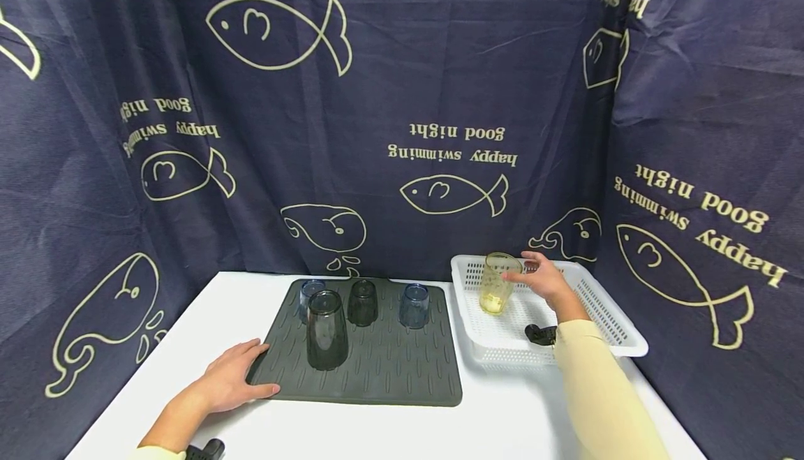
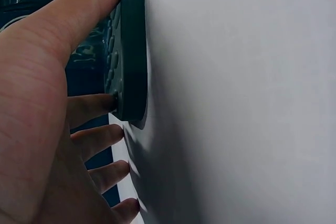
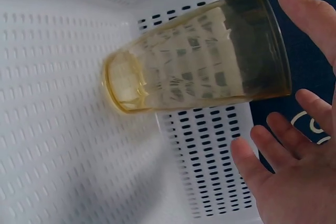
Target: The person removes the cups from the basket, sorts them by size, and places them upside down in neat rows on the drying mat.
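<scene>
A tall yellow-tinted glass [image 1: 496, 292] stands mouth up in the white basket [image 1: 630, 338], leaning slightly. Around its upper part, my right hand [image 1: 541, 280] is spread; the right wrist view shows a gap between the fingertips [image 3: 242, 150] and the glass. On the left, my left hand [image 1: 227, 380] rests at the near left corner of the dark grey drying mat [image 1: 402, 373]. Its thumb [image 2: 92, 9] and index finger touch the mat's edge, while the other fingertips reach down to the white table.
Upside down on the mat stand a tall dark glass [image 1: 327, 341], a shorter dark glass [image 1: 363, 306] and two blue glasses, one at the right [image 1: 414, 308] and one behind the tall glass. A dark blue curtain [image 1: 377, 97] with fish drawings hangs behind the table.
</scene>
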`<state>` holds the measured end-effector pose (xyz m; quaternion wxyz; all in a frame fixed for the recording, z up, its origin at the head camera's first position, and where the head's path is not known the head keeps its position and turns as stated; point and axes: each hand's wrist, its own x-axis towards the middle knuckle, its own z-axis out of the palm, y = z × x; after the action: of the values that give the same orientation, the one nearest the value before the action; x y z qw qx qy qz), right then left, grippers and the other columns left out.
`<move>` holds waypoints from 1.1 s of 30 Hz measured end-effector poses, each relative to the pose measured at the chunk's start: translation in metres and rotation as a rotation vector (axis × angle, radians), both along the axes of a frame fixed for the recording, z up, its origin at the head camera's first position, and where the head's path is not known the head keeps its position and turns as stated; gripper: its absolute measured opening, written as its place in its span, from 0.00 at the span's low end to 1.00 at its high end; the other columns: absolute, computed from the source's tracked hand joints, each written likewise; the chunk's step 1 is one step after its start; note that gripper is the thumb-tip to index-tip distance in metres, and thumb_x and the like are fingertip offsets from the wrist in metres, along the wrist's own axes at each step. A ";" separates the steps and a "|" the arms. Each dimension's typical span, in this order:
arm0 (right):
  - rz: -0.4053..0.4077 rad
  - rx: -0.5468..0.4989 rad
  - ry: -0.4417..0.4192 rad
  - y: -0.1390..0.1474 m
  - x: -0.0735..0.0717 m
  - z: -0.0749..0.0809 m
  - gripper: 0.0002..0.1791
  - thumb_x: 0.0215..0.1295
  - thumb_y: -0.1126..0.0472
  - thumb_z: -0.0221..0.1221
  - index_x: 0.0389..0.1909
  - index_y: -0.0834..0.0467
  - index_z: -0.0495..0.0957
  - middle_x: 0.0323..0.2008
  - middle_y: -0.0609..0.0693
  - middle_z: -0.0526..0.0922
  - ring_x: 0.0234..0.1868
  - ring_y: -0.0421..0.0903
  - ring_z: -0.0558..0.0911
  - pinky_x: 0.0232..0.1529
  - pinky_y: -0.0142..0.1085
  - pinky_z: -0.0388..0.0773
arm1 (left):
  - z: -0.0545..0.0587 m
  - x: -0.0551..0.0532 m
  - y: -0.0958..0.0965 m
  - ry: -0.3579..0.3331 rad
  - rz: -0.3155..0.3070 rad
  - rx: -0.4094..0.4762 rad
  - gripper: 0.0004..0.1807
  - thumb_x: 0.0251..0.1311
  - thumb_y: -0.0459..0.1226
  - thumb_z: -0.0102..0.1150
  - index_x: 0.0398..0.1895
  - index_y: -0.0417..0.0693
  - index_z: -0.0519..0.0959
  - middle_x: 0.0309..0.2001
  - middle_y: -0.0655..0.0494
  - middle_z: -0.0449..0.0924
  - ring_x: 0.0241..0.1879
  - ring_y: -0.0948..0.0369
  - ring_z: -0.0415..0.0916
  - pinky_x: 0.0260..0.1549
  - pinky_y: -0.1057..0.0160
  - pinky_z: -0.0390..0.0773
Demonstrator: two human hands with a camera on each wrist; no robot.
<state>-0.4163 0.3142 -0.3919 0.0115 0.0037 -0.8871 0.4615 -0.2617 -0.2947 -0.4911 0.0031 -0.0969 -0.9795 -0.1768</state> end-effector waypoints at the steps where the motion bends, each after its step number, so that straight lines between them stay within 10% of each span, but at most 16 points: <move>1: -0.003 -0.015 -0.010 -0.001 -0.001 -0.001 0.59 0.59 0.49 0.74 0.80 0.65 0.47 0.74 0.72 0.58 0.74 0.69 0.63 0.73 0.62 0.64 | 0.000 0.000 0.000 -0.002 0.001 0.000 0.52 0.50 0.63 0.72 0.68 0.33 0.71 0.69 0.28 0.67 0.69 0.28 0.63 0.60 0.25 0.67; 16: 0.037 -0.196 -0.113 -0.003 -0.013 -0.017 0.58 0.60 0.59 0.73 0.80 0.65 0.43 0.74 0.71 0.57 0.74 0.67 0.64 0.73 0.61 0.66 | -0.004 0.006 -0.001 0.095 -0.002 0.087 0.50 0.50 0.61 0.74 0.68 0.36 0.72 0.68 0.31 0.69 0.68 0.30 0.66 0.58 0.28 0.71; 33: 0.053 -0.226 -0.111 -0.011 -0.016 -0.024 0.52 0.60 0.65 0.72 0.78 0.67 0.50 0.75 0.69 0.57 0.74 0.66 0.63 0.74 0.60 0.65 | 0.005 0.047 0.043 0.307 -0.057 0.267 0.40 0.52 0.50 0.78 0.66 0.43 0.74 0.64 0.47 0.75 0.67 0.42 0.70 0.60 0.37 0.75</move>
<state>-0.4320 0.3030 -0.4157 -0.0495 0.0002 -0.8281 0.5583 -0.2145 -0.2515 -0.4859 0.1599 -0.1494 -0.9323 -0.2881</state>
